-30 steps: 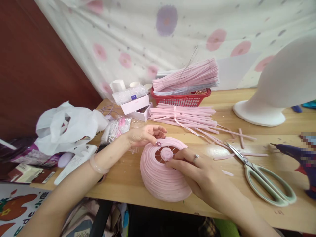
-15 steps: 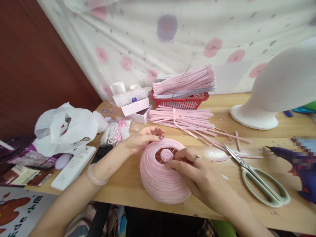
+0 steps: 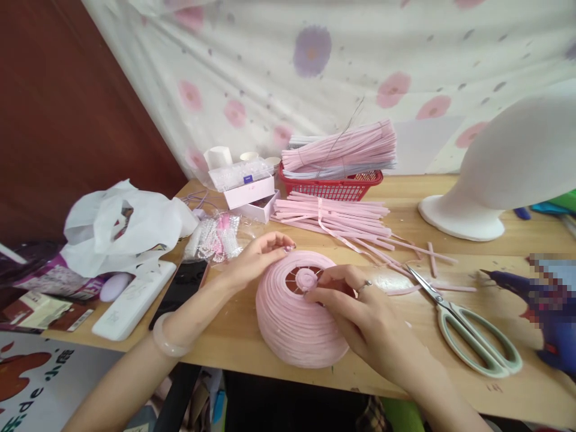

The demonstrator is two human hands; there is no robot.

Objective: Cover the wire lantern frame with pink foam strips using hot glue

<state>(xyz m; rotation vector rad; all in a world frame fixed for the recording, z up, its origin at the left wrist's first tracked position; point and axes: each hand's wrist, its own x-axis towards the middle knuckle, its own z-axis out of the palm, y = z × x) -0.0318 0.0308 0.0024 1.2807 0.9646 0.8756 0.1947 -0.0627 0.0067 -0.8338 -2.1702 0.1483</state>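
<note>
A pink dome wrapped in fuzzy pink stems (image 3: 292, 318) lies on the wooden table (image 3: 234, 336) near its front edge, with a small pink spiral (image 3: 306, 279) at its top over bare wire spokes. My left hand (image 3: 256, 258) rests on the dome's far left rim, fingers curled against it. My right hand (image 3: 355, 306) lies over the dome's right side, its fingertips pressed at the spiral; a ring shows on one finger.
Green-handled scissors (image 3: 468, 330) lie to the right, a purple glue gun (image 3: 540, 306) beyond them. Loose pink stems (image 3: 333, 219), a red basket (image 3: 330, 183) of more stems, a white foam head (image 3: 504, 168), boxes (image 3: 247, 189), a phone (image 3: 180, 285) and a plastic bag (image 3: 121, 225) surround the work.
My left hand slid closer along the dome's far rim. My right fingertips shifted slightly at the spiral. The view moved a little.
</note>
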